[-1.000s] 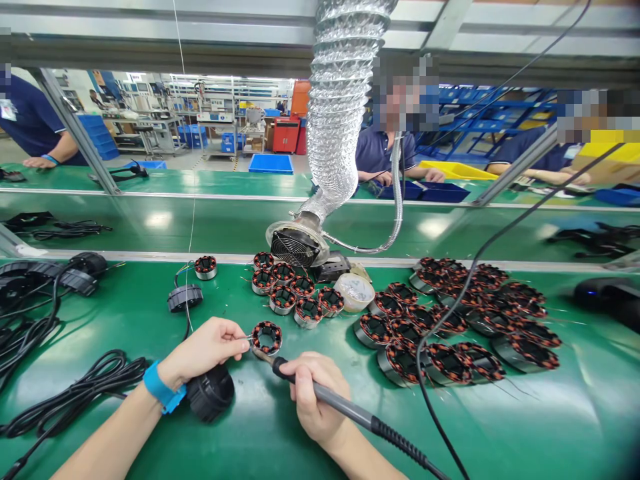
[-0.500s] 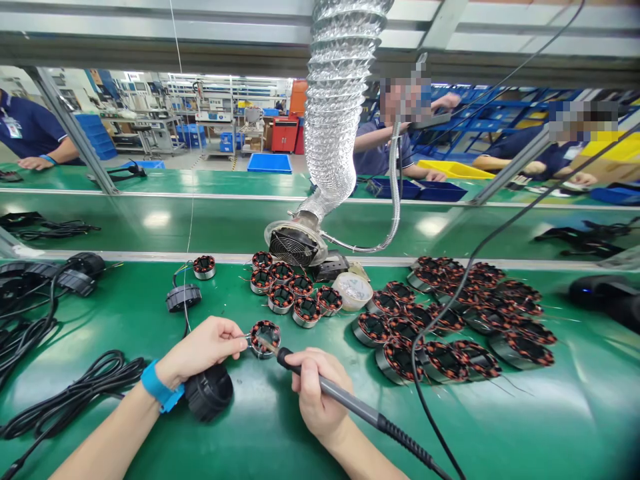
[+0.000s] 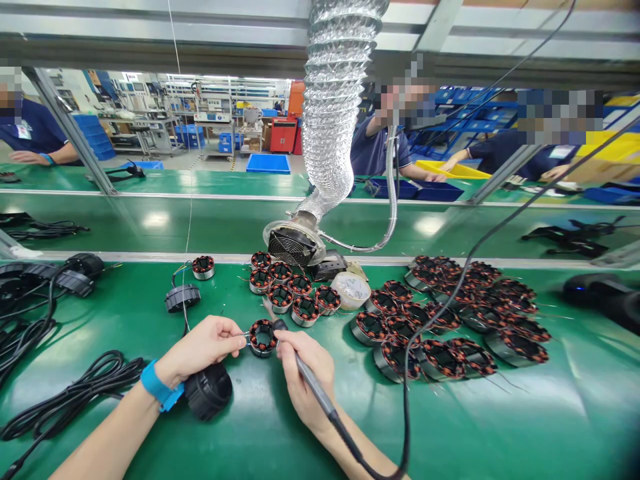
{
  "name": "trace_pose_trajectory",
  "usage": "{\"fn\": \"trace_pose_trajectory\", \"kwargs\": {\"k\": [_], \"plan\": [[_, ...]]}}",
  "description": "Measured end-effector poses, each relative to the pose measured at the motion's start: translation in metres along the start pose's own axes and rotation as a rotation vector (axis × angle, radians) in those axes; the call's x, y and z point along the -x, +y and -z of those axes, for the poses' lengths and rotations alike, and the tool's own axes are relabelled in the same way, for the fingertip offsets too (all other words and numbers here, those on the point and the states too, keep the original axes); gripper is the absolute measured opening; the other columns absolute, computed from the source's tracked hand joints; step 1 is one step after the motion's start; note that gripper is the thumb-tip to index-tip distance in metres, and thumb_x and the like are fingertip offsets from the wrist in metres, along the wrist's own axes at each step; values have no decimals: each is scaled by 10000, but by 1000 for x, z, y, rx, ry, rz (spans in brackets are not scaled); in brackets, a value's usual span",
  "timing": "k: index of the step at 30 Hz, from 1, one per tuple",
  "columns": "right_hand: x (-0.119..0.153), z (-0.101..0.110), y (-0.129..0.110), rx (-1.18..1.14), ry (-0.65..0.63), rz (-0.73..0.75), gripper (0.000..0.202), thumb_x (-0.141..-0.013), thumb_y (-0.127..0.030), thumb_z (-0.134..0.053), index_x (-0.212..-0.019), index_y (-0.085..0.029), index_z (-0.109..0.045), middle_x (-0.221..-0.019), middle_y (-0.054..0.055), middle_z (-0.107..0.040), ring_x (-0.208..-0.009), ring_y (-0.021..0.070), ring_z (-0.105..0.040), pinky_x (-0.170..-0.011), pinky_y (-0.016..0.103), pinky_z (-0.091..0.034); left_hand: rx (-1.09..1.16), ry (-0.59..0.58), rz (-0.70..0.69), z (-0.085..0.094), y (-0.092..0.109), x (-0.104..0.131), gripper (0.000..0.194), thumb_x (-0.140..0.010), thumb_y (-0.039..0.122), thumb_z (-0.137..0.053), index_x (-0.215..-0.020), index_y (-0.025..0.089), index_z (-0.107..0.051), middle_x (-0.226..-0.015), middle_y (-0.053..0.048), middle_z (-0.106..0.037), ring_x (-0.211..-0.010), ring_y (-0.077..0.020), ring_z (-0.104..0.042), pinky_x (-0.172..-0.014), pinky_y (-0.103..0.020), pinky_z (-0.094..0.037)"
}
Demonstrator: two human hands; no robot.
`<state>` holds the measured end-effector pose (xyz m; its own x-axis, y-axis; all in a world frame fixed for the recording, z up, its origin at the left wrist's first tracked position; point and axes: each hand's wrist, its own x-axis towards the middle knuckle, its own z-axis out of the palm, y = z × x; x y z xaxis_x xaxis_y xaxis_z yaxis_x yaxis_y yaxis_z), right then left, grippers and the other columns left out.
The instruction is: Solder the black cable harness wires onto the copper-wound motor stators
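Observation:
My left hand (image 3: pixel 213 348) is closed in a pinch on a thin silvery wire at the left rim of a stator (image 3: pixel 263 350), a metal ring with copper windings lying on the bench. My right hand (image 3: pixel 307 377) grips a soldering iron (image 3: pixel 316 385) like a pen. Its fingertips are close to the stator's right rim; whether they touch it I cannot tell. The iron's tip points up and left, beyond the stator. Under my left wrist sits a round black housing (image 3: pixel 209 393). A smaller dark round part (image 3: pixel 183 298) with wires stands behind my left hand.
Several stators (image 3: pixel 280 297) stand behind, and a larger group (image 3: pixel 445 357) is at right. A tape roll (image 3: pixel 351 291) and a fan on a foil duct (image 3: pixel 333 100) are at the middle. Black cables (image 3: pixel 85 393) lie left. The iron's cord (image 3: pixel 407 400) crosses the right side. Co-workers sit opposite.
My right hand has shifted left and up towards the stator. The iron's tip has swung away from the ring to behind it. My left hand keeps its pinch in place.

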<state>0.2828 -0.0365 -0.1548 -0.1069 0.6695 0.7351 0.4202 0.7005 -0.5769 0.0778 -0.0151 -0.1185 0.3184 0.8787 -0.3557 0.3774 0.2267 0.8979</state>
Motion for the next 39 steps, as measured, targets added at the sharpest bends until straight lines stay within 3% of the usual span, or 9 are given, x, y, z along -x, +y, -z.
{"fn": "trace_pose_trajectory", "kwargs": {"k": [4,9,16,25,34,39], "plan": [[1,-9,7,77,-130,-33,417,-864,-145,-585,-1272,-217,-535,-1153,108,-610,-1051,224,-616,-905,381,-521,8,-6,-10,0,-1,-1,348,-768,477,-643,-778,131,-605,-631,21,-575,-482,-64,-355,-464,-207,-247],[5,-17,16,73,-289,-106,688,-770,-154,-704,-1392,-252,-425,-1321,117,-491,-1181,251,-550,-993,390,-487,33,-16,-21,1,-3,-2,356,-767,483,-651,-781,131,-599,-627,22,-567,-482,-64,-354,-463,-209,-244],[4,-24,30,-25,-365,-107,674,-783,-83,-665,-1382,-275,-422,-1271,89,-472,-1085,192,-584,-956,320,-496,43,-16,-22,2,-5,-5,372,-767,493,-654,-773,125,-596,-616,22,-559,-467,-56,-334,-454,-211,-228],[-1,-15,27,-66,-412,-117,576,-798,-84,-640,-1315,-261,-455,-1224,74,-482,-1043,179,-581,-928,306,-495,104,-41,-14,4,-5,-3,407,-726,525,-699,-764,131,-601,-599,35,-549,-452,-49,-310,-457,-218,-189],[0,-12,30,-114,-399,-143,648,-778,-87,-712,-1326,-278,-425,-1263,72,-450,-1094,187,-559,-996,320,-457,56,-77,20,13,2,1,368,-634,452,-765,-718,131,-605,-587,28,-566,-511,-79,-403,-503,-218,-273],[-1,-12,29,-125,-404,-134,658,-771,-68,-711,-1325,-278,-426,-1253,69,-461,-1099,183,-558,-986,312,-459,24,-85,50,6,2,-6,397,-661,500,-742,-711,147,-567,-524,80,-438,-466,-60,-270,-464,-223,-183]]}}
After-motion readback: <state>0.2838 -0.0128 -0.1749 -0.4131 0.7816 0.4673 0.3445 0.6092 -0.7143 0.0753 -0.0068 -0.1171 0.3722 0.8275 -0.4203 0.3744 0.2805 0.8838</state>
